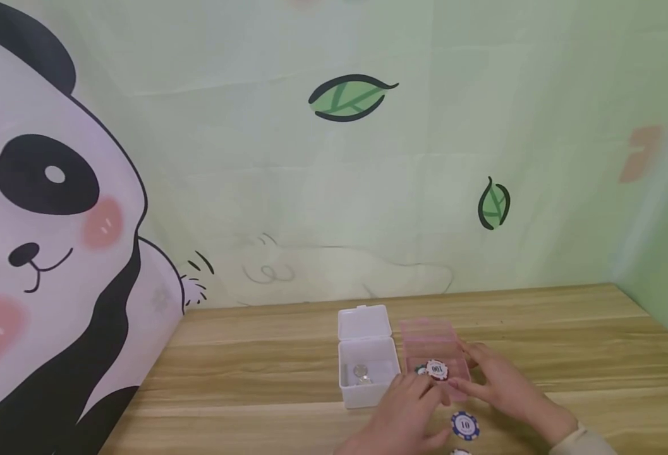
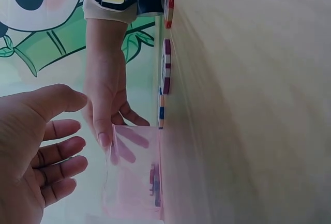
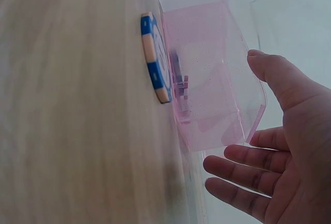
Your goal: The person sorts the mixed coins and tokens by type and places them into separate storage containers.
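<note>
Tabletop nook (image 1: 254, 360), panda-print backdrop (image 1: 225, 158)

"Where does the pink box (image 1: 433, 351) stand?"
"On the counter (image 1: 242, 366), translucent, upright, lid swung back; a chip marked 100 (image 1: 437, 370) rests face up inside."
"And outside?"
"A blue-edged chip marked 10 (image 1: 465, 426) lies flat just in front."
</note>
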The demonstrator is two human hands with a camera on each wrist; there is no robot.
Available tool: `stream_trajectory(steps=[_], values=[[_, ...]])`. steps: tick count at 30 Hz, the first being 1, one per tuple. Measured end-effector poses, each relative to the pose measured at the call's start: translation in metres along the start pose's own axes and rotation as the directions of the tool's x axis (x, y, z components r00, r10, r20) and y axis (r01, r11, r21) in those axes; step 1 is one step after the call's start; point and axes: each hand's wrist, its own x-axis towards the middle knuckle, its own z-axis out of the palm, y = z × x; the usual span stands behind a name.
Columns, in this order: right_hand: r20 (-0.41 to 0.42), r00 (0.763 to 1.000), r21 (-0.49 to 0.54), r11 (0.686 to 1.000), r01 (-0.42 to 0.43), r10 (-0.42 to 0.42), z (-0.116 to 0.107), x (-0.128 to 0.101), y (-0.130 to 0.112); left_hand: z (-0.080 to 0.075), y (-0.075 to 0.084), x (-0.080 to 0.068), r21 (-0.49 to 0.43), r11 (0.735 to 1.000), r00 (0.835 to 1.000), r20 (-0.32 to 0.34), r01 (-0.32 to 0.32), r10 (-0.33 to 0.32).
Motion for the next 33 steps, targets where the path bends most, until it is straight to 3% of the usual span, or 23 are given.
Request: stream_trajectory(steps=[3, 8, 14, 18, 22, 28, 33], values=[[0.000, 1.000, 0.002, 1.000, -0.006, 0.006, -0.001, 0.000, -0.001, 0.000, 0.001, -0.001, -0.015, 1.000, 1.000, 0.017, 0.001, 0.000], [-0.011, 1.000, 0.013, 1.000, -0.004, 0.004, -0.001, -0.001, -0.001, 0.000, 0.005, -0.002, -0.058, 0.998, 0.995, 0.100, 0.030, -0.024], [-0.023, 1.000, -0.001, 1.000, 0.016, -0.016, 0.001, -0.002, 0.000, 0.005, 0.009, -0.004, -0.026, 0.999, 0.996, 0.080, -0.027, 0.029], [-0.028, 0.999, -0.018, 0.999, 0.037, -0.037, 0.002, -0.001, 0.001, 0.008, 0.011, -0.005, -0.031, 0.999, 0.993, 0.106, -0.043, 0.046], [-0.029, 0.999, -0.028, 0.999, 0.042, -0.043, 0.003, -0.001, 0.001, 0.010, 0.012, -0.006, -0.030, 0.999, 0.985, 0.168, -0.046, 0.050], [-0.018, 1.000, -0.036, 0.999, 0.022, -0.023, 0.003, 0.000, 0.002, 0.012, 0.015, -0.006, -0.173, 0.985, 0.959, 0.281, 0.015, 0.034], [-0.017, 1.000, -0.042, 0.999, 0.019, -0.019, 0.003, 0.000, 0.002, 0.018, 0.018, -0.005, -0.198, 0.980, 0.954, 0.296, 0.012, 0.048]])
